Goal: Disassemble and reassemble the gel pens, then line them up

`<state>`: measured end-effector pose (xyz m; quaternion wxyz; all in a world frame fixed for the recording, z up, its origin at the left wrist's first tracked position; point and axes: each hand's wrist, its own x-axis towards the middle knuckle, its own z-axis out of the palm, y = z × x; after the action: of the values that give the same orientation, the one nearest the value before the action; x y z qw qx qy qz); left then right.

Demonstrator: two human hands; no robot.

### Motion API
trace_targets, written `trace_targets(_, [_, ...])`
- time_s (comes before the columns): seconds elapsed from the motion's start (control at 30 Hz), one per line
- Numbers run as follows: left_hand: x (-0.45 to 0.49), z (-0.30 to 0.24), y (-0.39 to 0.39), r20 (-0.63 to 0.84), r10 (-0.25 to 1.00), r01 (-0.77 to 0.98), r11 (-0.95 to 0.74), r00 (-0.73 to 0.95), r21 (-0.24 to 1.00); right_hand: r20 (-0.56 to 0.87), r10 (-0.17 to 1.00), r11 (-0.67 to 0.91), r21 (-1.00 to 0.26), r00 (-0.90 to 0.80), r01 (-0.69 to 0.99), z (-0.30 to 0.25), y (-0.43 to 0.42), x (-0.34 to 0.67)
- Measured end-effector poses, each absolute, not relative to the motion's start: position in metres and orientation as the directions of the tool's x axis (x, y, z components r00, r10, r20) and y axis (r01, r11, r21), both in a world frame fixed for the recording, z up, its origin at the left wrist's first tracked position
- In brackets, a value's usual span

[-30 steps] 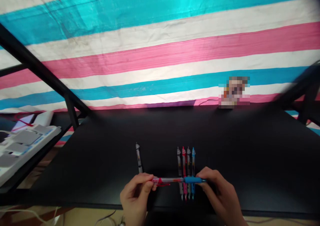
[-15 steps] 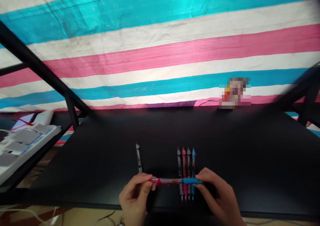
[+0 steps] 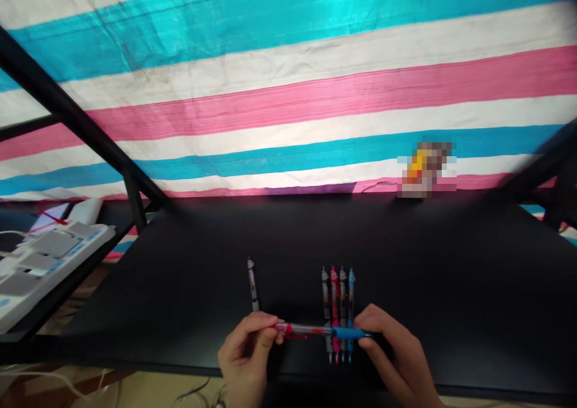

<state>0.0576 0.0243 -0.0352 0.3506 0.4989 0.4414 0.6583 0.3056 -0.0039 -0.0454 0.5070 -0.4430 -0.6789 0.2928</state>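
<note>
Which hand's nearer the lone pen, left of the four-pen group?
Left. The left hand is just below the lone pen, at its lower end. The right hand is well off to its right, beyond the four pens.

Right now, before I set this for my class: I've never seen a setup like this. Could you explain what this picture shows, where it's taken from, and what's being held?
There's no machine here, just a person's two bare hands, seen from a camera worn on the head that looks forward and down. The left hand grips the red end of a clear pen with a blue grip, and the right hand holds its blue end, so the pen lies level above the desk. On the black desk, four pens lie side by side under it, with one more pen to their left. A striped pink, blue and white cloth fills the background.
</note>
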Motion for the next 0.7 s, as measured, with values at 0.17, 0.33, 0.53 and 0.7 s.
trace_targets(0.17, [0.06, -0.033, 0.026, 0.375, 0.9, -0.035, -0.392, -0.222, 0.919, 0.438, 0.883, 0.47, -0.839, -0.171, 0.275, -0.031, -0.001, 0.301])
trace_targets(0.33, [0.066, -0.026, 0.027, 0.434, 0.876, 0.008, -0.443, -0.21, 0.897, 0.419, 0.901, 0.434, -0.871, -0.113, 0.23, -0.032, 0.001, 0.299])
trace_targets(0.53, [0.068, -0.017, 0.029, 0.428, 0.876, 0.001, -0.439, -0.224, 0.899, 0.394, 0.915, 0.404, -0.884, -0.091, 0.235, -0.036, 0.0, 0.299])
trace_targets(0.7, [0.067, -0.016, 0.034, 0.429, 0.877, -0.029, -0.445, -0.217, 0.895, 0.484, 0.868, 0.495, -0.825, -0.111, 0.272, -0.03, 0.0, 0.297])
